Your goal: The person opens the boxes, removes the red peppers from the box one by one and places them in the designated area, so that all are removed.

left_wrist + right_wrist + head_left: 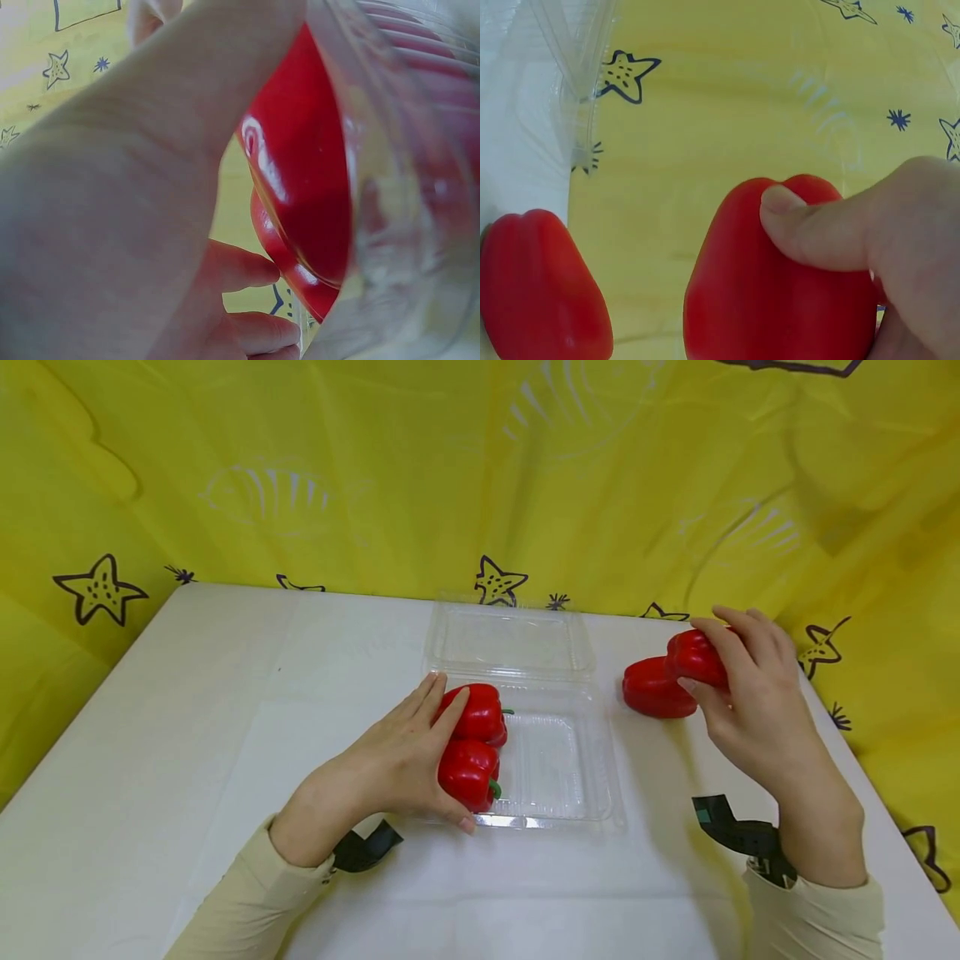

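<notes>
Two red bell peppers with green stems, a far one [478, 714] and a near one [468, 774], lie side by side in the left part of a clear plastic clamshell box [592, 814]. My left hand [401, 756] spreads over the box's left side, its fingers touching the far pepper and its thumb at the front rim. My right hand [761, 702] grips another red bell pepper [780, 292] between thumb and fingers, raised to the right of the box. One more red bell pepper [654, 688] lies on the table just left of that hand, partly behind the held one.
The box's lid [510, 639] lies folded back toward the rear of the white table [187, 735]. A yellow patterned curtain [405, 468] hangs behind the table and along its sides. Black straps sit on both wrists.
</notes>
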Available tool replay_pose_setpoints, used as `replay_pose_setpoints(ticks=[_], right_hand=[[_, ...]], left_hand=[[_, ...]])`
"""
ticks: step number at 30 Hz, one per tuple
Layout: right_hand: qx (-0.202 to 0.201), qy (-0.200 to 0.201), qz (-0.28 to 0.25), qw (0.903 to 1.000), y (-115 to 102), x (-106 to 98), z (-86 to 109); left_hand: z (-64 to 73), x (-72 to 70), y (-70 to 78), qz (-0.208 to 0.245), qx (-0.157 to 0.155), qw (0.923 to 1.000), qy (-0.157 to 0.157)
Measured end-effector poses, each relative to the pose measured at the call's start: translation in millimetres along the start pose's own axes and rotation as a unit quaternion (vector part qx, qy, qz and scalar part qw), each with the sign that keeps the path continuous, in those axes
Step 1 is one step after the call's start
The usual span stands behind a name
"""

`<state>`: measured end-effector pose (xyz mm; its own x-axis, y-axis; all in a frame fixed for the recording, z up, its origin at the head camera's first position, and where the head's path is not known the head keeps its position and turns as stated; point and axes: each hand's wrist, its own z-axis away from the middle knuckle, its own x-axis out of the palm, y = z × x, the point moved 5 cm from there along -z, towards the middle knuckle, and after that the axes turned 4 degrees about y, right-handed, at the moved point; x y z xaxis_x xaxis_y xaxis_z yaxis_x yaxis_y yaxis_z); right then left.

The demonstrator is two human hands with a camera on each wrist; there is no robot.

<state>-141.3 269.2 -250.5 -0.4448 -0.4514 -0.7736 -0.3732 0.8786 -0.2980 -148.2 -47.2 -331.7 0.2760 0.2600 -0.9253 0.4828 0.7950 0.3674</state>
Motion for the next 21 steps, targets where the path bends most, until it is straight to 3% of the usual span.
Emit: replay_pose_setpoints(ticks=[15,21], right_hand=[[0.061,0.004,0.006,0.9981,25,0,1.1],[0.064,0.019,0.005,0.9978,34,-2,0.5]], left_hand=[[-0.5,0.2,-0.4,-0.007,0.002,1.0,0.001],[0.3,0.3,-0.2,-0.007,0.002,1.0,0.001]])
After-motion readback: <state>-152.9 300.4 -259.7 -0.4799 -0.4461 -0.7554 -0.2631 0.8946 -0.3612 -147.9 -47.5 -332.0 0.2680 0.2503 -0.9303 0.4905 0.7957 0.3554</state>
